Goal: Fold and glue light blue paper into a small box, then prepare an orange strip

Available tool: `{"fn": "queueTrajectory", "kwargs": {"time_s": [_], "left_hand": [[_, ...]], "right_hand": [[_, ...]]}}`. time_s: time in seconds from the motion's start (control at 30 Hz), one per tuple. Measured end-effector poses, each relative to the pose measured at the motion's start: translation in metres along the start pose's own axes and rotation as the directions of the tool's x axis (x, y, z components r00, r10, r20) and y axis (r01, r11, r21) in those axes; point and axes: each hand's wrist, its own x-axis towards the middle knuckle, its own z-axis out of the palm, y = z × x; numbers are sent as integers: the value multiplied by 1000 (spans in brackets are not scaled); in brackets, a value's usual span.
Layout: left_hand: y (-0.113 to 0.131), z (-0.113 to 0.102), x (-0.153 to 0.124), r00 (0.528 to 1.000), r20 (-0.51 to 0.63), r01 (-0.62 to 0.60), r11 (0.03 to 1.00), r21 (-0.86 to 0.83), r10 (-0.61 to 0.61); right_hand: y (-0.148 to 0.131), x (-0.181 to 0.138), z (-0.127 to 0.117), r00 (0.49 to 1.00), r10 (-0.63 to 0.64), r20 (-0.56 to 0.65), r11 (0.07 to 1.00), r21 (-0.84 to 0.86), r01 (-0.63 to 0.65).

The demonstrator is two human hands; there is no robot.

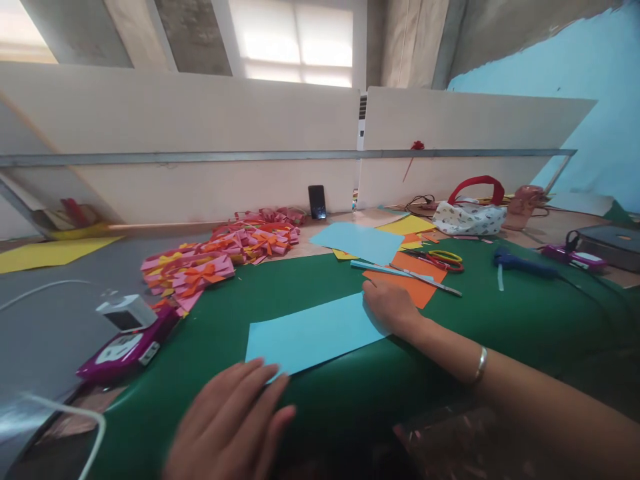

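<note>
A light blue sheet of paper (310, 333) lies lengthwise on the green mat. My left hand (235, 413) is at its near left corner, fingers stretched out and slightly blurred, holding nothing. At the right end of the sheet, my right hand (393, 308) has its fingers curled down on the edge; the fingertips are partly hidden. Just beyond that hand are a narrow blue paper strip (370, 267), a metal ruler (445, 288) and an orange sheet (425, 297). Scissors with red and yellow handles (447, 260) lie behind them, near another blue sheet (357, 240).
Pink and orange paper bows (200, 273) are heaped at the back left. A purple power strip (125, 347) with a white plug stands left. A phone (317, 202) leans on the board. Rightward are a red-handled bag (470, 217) and a blue glue gun (523, 263).
</note>
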Motion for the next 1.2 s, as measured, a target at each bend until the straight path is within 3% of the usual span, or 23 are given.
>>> {"fn": "queueTrajectory", "kwargs": {"time_s": [0.07,0.13,0.27,0.37,0.6,0.8,0.87,0.93,0.97,1.03,1.07,1.1,1.13,1.17,1.2], "left_hand": [[28,19,34,990,116,-84,996,2,84],[47,35,61,940,321,-113,993,-29,117],[53,48,75,847,525,-55,996,-69,83],[45,49,69,842,532,-53,995,-80,87],[41,52,66,883,454,-99,992,-72,121],[40,53,64,883,454,-88,992,-91,120],[41,52,63,880,461,-76,992,-96,112],[42,50,63,872,478,-62,992,-106,105],[42,49,64,865,492,-48,993,-110,96],[41,47,65,848,527,-4,994,-112,63],[39,46,66,837,544,10,993,-118,56],[38,45,67,829,556,12,991,-132,64],[35,44,66,823,562,2,988,-153,85],[33,44,66,819,562,-16,984,-177,115],[31,44,65,817,558,-36,979,-200,144]], "right_hand": [[0,1,1,1000,4,1,1000,26,-4],[4,5,-1,1000,5,8,998,69,-5],[27,9,-15,999,-26,29,976,216,19],[38,-1,-27,998,-59,36,951,306,45],[25,-28,-29,975,-154,158,911,405,78],[66,-34,-31,984,-83,159,930,367,19],[73,-43,-30,991,-46,124,938,346,0],[65,-58,-25,1000,1,9,944,331,-4],[56,-67,-21,997,16,-78,944,331,11],[32,-87,-14,924,-57,-378,919,342,197],[20,-95,-11,880,-191,-434,858,362,364],[10,-103,-10,839,-347,-418,736,432,520],[3,-109,-9,816,-398,-420,613,540,577],[0,-112,-9,845,-344,-410,553,639,535],[0,-113,-10,889,-239,-391,563,690,455]]}}
